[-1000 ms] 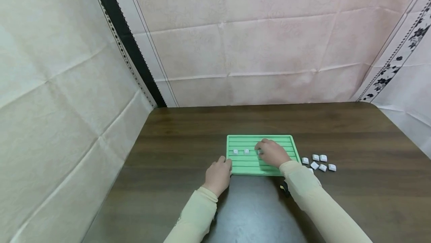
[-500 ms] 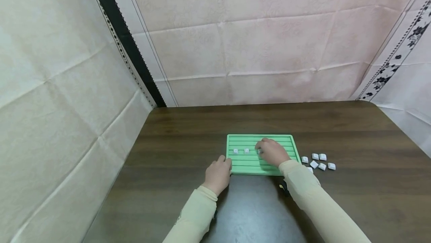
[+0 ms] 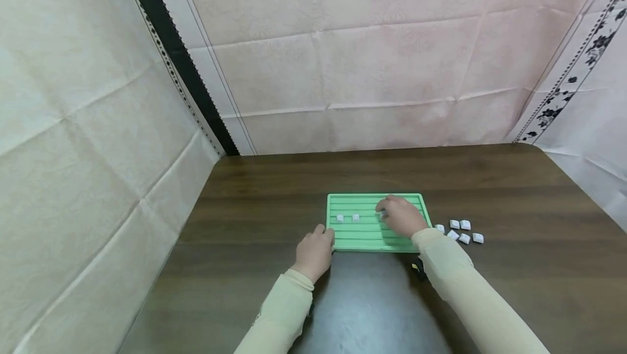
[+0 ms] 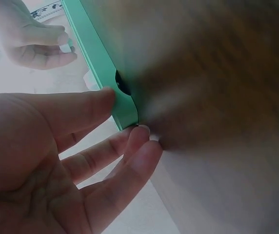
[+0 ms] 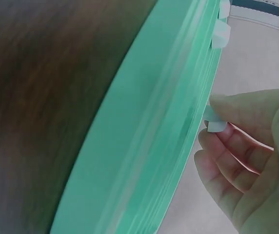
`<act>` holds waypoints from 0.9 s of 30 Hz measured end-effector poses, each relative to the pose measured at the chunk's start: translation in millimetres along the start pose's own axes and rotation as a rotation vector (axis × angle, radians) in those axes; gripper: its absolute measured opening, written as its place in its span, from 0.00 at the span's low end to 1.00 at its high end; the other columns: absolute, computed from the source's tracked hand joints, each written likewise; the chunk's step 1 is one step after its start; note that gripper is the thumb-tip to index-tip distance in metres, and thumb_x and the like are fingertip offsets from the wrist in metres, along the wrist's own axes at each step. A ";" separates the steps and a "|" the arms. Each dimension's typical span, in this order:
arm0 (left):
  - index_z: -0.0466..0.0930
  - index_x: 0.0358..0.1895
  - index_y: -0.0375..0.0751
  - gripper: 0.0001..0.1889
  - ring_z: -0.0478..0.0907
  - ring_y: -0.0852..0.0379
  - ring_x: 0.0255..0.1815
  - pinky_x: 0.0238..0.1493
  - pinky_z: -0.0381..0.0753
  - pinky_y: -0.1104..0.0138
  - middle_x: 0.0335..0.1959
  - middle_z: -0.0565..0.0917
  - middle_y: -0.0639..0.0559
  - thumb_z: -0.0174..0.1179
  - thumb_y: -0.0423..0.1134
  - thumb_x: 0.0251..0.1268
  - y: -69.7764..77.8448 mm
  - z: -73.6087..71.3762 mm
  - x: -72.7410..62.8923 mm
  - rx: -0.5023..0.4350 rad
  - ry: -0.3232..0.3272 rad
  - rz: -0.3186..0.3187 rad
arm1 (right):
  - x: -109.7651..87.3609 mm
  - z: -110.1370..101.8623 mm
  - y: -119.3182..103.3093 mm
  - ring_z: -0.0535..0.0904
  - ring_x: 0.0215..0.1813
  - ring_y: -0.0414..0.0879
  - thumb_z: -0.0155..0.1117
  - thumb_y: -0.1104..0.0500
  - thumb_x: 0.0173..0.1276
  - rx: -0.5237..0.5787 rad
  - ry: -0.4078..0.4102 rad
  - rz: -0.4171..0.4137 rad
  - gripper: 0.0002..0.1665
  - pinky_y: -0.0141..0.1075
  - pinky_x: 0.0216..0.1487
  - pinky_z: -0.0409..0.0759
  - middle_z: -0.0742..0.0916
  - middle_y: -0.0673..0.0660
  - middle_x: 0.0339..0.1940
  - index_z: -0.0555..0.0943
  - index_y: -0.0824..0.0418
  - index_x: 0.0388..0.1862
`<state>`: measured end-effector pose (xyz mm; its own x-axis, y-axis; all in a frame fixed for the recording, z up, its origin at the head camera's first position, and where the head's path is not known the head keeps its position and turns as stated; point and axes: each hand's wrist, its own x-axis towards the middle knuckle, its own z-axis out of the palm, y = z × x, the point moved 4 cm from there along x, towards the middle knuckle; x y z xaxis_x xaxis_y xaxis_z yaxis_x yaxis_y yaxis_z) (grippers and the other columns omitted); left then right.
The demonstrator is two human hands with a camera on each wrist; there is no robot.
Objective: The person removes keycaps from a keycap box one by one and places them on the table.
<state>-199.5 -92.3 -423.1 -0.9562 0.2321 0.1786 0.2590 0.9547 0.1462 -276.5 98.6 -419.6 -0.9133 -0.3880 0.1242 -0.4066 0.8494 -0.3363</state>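
Note:
A flat green tray [image 3: 372, 244] with raised horizontal ridges lies on the table. Its front left corner is between the thumb and fingers of my left hand [image 3: 315, 252], thumb along the rim in the left wrist view. Two small white tiles [image 3: 355, 217] stand on one ridge in the left half. Over the right half, my right hand [image 3: 403, 216] pinches a white-and-green tile [image 5: 217, 126] between thumb and fingertips, close to the ridges. Its face markings are hidden.
Several loose white tiles [image 3: 464, 238] lie on the dark wooden table [image 3: 514, 288] just right of the tray, some partly behind the right wrist. Pale cloth [image 3: 392, 81] hangs behind the table and along both sides.
My right hand has shifted slightly right over the tray with the tile. The left hand stays at the tray's corner, and the head view has turned a little.

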 end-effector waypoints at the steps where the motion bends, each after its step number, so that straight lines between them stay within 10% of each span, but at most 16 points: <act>1: 0.74 0.29 0.44 0.05 0.64 0.58 0.17 0.17 0.65 0.71 0.29 0.74 0.50 0.62 0.36 0.58 0.2 0.0 -0.1 0.000 0.001 -0.001 | -0.5 -1.2 1.1 0.80 0.47 0.54 0.57 0.69 0.59 0.001 -0.001 0.000 0.14 0.48 0.47 0.77 0.84 0.58 0.42 0.82 0.62 0.43; 27: 0.74 0.29 0.42 0.06 0.65 0.58 0.18 0.18 0.67 0.70 0.29 0.74 0.50 0.63 0.34 0.56 -0.9 0.0 2.6 -0.033 -0.030 0.009 | -24.9 -22.4 38.0 0.78 0.49 0.56 0.57 0.67 0.62 0.003 0.023 0.092 0.12 0.51 0.48 0.76 0.82 0.60 0.46 0.82 0.63 0.43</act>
<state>-202.2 -92.6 -422.7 -0.9573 0.2467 0.1508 0.2717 0.9459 0.1772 -269.7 148.5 -414.6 -0.9470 -0.3002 0.1140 -0.3211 0.8799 -0.3502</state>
